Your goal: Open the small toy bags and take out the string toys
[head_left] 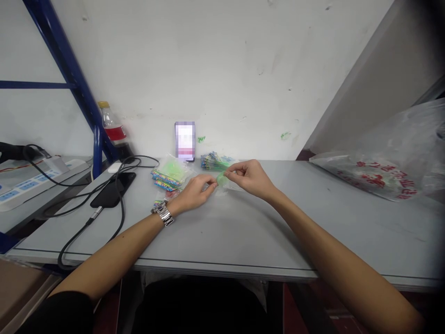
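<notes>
Small clear packet with green contents (221,179), pinched between fingertips of left hand (194,191) and right hand (249,177), both closed on it just above grey table (243,232), in front of upright phone (185,140); colourful packets (166,178) left of phone, stack (213,161) just right.

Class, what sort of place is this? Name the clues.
Probably a small packing workstation: a grey table against a bare wall, stacked colourful packets, and both hands pinching a small green bag.
</notes>
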`<move>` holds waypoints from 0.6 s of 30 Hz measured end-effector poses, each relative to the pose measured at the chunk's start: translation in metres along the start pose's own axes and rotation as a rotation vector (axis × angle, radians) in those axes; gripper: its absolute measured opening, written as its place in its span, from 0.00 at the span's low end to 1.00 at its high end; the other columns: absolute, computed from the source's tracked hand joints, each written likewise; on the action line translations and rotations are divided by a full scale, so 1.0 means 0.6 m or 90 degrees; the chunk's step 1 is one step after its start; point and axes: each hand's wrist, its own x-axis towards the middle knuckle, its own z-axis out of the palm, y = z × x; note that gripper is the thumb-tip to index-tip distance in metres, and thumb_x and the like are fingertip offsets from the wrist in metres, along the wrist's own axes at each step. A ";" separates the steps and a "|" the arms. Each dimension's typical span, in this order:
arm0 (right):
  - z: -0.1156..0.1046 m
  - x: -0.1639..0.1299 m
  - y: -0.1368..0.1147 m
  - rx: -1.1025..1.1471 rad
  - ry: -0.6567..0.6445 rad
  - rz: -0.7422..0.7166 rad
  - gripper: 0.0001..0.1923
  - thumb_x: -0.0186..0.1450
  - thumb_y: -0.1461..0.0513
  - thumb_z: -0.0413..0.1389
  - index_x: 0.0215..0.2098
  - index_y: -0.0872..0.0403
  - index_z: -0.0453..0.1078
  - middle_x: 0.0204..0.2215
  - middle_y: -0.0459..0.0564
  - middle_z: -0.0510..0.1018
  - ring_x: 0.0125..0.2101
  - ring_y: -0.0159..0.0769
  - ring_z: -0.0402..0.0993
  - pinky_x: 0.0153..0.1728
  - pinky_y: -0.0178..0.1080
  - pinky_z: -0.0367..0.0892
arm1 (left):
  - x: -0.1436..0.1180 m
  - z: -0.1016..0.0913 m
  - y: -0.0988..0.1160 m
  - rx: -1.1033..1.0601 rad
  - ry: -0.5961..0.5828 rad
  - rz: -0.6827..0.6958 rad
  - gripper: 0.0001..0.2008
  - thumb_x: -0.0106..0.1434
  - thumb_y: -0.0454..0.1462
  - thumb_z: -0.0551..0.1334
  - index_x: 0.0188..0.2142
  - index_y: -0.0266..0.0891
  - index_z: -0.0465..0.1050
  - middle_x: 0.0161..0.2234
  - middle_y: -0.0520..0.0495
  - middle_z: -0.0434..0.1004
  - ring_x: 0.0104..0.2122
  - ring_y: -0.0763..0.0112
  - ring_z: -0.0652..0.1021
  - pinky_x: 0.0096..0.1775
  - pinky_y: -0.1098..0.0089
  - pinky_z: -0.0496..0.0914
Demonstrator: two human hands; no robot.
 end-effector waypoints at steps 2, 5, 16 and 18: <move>-0.003 0.000 -0.002 0.004 0.011 0.008 0.11 0.57 0.58 0.56 0.23 0.58 0.74 0.13 0.38 0.49 0.17 0.25 0.45 0.21 0.36 0.47 | 0.001 0.000 -0.002 -0.032 0.000 -0.030 0.11 0.66 0.41 0.53 0.34 0.38 0.71 0.33 0.48 0.75 0.32 0.70 0.72 0.34 0.69 0.65; -0.007 0.001 -0.004 0.017 0.024 0.018 0.11 0.56 0.58 0.56 0.23 0.58 0.74 0.12 0.37 0.49 0.17 0.25 0.45 0.21 0.36 0.47 | 0.004 0.001 -0.010 -0.082 -0.007 -0.047 0.12 0.66 0.42 0.54 0.33 0.37 0.70 0.34 0.47 0.74 0.34 0.68 0.72 0.35 0.69 0.65; -0.008 -0.002 -0.011 -0.007 -0.031 -0.012 0.11 0.56 0.59 0.55 0.22 0.57 0.74 0.13 0.38 0.49 0.18 0.25 0.46 0.22 0.36 0.48 | 0.005 0.004 -0.015 -0.099 -0.020 -0.002 0.15 0.66 0.46 0.55 0.34 0.38 0.73 0.37 0.45 0.71 0.37 0.67 0.71 0.39 0.67 0.67; -0.008 -0.002 -0.011 -0.015 -0.034 -0.012 0.11 0.56 0.59 0.55 0.22 0.57 0.74 0.13 0.38 0.49 0.18 0.25 0.46 0.22 0.36 0.48 | 0.005 0.005 -0.015 -0.098 -0.014 0.000 0.15 0.67 0.46 0.55 0.35 0.38 0.73 0.38 0.45 0.71 0.37 0.67 0.71 0.39 0.67 0.67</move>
